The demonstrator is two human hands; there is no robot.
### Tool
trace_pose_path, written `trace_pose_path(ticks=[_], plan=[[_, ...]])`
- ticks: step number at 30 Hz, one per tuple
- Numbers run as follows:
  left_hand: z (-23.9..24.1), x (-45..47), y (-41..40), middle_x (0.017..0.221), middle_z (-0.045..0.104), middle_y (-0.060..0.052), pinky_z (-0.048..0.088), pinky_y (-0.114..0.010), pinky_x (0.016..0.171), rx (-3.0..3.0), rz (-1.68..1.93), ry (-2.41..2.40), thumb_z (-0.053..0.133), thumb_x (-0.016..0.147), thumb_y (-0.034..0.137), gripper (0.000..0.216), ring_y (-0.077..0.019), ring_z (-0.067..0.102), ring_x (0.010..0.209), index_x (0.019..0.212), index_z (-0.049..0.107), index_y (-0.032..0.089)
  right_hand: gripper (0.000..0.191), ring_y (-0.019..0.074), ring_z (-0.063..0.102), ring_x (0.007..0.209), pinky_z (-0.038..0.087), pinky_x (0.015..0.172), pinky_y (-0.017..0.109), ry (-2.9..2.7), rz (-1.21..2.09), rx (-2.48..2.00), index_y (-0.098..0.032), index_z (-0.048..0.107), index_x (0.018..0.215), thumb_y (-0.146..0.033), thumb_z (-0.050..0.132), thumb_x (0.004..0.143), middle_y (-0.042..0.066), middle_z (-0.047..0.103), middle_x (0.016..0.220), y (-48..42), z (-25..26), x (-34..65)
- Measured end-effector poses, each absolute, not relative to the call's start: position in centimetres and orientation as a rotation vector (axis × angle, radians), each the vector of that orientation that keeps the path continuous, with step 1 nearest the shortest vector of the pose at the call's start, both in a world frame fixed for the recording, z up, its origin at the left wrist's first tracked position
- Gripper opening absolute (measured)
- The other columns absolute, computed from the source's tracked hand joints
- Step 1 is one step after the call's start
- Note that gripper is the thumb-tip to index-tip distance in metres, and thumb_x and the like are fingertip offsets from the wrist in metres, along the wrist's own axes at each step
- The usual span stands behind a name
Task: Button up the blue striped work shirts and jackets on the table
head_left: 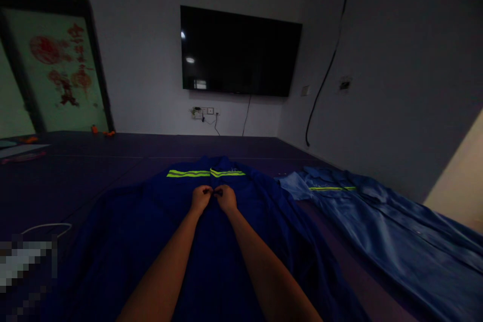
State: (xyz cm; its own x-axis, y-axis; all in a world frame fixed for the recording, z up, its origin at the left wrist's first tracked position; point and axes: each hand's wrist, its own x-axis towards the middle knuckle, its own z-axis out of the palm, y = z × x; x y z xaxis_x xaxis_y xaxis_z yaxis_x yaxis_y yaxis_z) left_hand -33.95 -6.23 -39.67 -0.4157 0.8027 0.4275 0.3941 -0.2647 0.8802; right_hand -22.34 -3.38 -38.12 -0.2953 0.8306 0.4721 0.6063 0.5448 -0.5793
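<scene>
A dark blue work jacket (158, 216) with yellow-green reflective stripes across its chest lies spread out in front of me, collar end away from me. Both my hands meet at its front opening, just below the stripes. My left hand (201, 197) pinches one edge of the jacket front with bent fingers. Close beside it, almost touching, my right hand (226, 197) pinches the other edge. Whatever small fastener sits between the fingertips is too dark to make out.
A lighter blue garment (362, 216) with a yellow-green stripe lies to the right on the dark purple floor (158, 146). A television (241, 53) hangs on the far wall, sockets below. A black cable (332, 58) runs down the right wall. Small orange objects (108, 133) lie by the door.
</scene>
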Motion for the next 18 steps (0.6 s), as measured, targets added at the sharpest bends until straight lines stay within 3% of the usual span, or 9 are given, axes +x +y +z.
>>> trace_pose_path(ticks=[8,18], plan=[[-39.45,-33.85,-6.52,0.079,0.07,-0.007,0.048,-0.03,0.075,1.452,1.718,1.666,0.052,0.068,0.021,0.018,-0.0179,0.064,0.076,0.072,0.068,0.015,0.021,0.0117,0.061,0.072,0.044,0.067,0.019,-2.01,0.475,-1.15,-0.019,0.065,0.078,-0.004,0.053,0.067,0.001,0.067,0.075,-3.49,-38.09,-22.35],[-39.43,-33.89,-6.68,0.081,0.07,-0.007,0.049,-0.03,0.074,1.453,1.709,1.693,0.054,0.069,0.022,0.018,-0.0185,0.064,0.077,0.076,0.069,0.015,0.025,0.0123,0.062,0.072,0.045,0.067,0.019,-2.005,0.514,-1.119,-0.018,0.065,0.079,-0.002,0.049,0.067,0.002,0.068,0.075,-3.61,-37.8,-22.25]])
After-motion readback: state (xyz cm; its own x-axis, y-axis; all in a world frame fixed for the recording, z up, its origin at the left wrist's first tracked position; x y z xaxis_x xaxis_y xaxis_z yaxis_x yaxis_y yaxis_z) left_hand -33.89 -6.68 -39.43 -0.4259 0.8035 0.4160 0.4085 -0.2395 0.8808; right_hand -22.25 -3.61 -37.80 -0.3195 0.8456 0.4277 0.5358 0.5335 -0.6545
